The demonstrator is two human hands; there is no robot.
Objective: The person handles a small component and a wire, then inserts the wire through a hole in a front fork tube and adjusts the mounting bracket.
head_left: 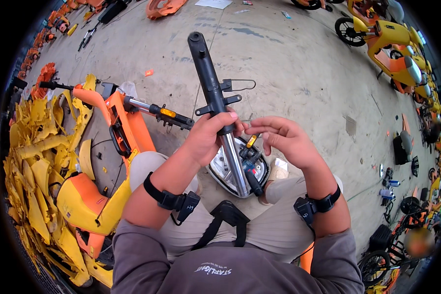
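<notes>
My left hand is closed round a fork leg, where its black lower casing meets the shiny chrome tube. The leg is tilted, its black end pointing away from me. A bent wire loop and small lugs stick out from the casing. My right hand is just right of the leg, fingers stretched toward my left fingertips and apart; I see nothing held in it. Beneath them a shallow shell-shaped tray holds a dark blue and black power tool. An amber reflector shows below my right fingers.
An orange and yellow scooter frame with its fork lies close at my left. Beyond it is a heap of yellow body panels. Yellow scooters stand at the far right. Cans and a black box lie on the right-hand floor.
</notes>
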